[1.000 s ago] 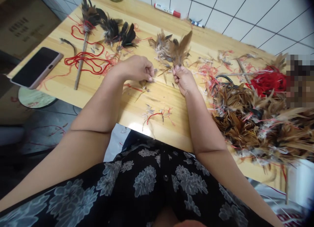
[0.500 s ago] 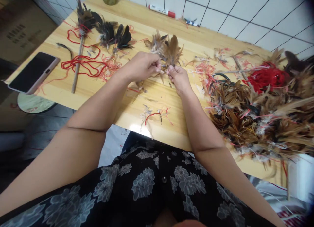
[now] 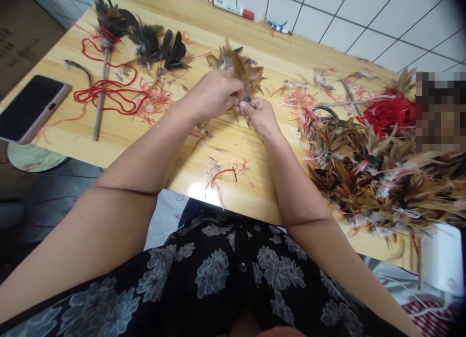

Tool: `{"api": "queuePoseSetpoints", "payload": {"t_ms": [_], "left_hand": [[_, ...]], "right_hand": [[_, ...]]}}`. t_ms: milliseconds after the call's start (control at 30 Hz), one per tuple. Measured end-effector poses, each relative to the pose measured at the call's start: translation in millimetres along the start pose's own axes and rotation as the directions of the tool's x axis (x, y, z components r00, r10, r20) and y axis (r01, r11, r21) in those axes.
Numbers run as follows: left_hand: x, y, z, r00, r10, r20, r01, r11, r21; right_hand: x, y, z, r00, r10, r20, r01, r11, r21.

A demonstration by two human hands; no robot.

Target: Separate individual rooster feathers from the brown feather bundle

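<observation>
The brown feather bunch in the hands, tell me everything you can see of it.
The brown feather bunch is a small fluffy cluster of reddish-brown feathers, some tips darker or greyish. It fans up and away from the person, stems gathered at the bottom. The left hand and right hand both pinch those stems, fingertips meeting, over the wooden table.

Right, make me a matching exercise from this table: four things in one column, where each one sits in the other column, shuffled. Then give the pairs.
Things
1. phone
2. red-capped marker
3. small brown feather bunch
4. big feather pile

Places
A. far edge of the table, by the tiled wall
B. pinched between the left hand and right hand
C. at the table's left edge
D. right side of the table

Pairs: 1-C, 2-A, 3-B, 4-D
</observation>
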State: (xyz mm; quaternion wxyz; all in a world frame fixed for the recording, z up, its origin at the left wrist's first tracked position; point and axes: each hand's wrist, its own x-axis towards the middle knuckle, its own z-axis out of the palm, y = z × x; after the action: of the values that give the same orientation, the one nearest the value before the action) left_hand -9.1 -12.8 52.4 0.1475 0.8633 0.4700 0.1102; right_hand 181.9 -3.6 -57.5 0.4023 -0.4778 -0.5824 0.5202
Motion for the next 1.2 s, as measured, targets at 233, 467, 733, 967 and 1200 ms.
{"api": "queuePoseSetpoints", "payload": {"t_ms": [233, 467, 733, 967, 1200], "left_hand": [[-20.4, -5.8, -31.6, 0.977, -0.178, -0.121, 0.182, 0.983, 0.025], [-39.7, -67.7, -40.1, 0.927, -0.358, 0.116, 0.366, 0.929, -0.058], [-34.6, -56.4, -35.7, 0.891, -0.348, 0.293, 0.330, 0.937, 0.110], [-18.1, -48.7, -4.0, 0.912, -0.361, 0.194, 0.329, 0.927, 0.180], [-32.7, -45.5, -24.2, 0.915, -0.402, -0.041, 0.404, 0.908, 0.114]], "right_hand": [[-12.4, -22.9, 0.3, 0.988, 0.118, -0.095, -0.111, 0.991, 0.075], [-17.8, -43.6, -4.0, 0.978, 0.177, -0.113, -0.158, 0.975, 0.156], [-20.8, -48.7, -2.7, 0.970, 0.193, -0.146, -0.168, 0.971, 0.169], [-19.4, -44.2, -1.7, 0.974, 0.170, -0.150, -0.150, 0.979, 0.135], [-15.2, -34.1, -3.1, 0.978, 0.146, -0.149, -0.128, 0.984, 0.123]]}}
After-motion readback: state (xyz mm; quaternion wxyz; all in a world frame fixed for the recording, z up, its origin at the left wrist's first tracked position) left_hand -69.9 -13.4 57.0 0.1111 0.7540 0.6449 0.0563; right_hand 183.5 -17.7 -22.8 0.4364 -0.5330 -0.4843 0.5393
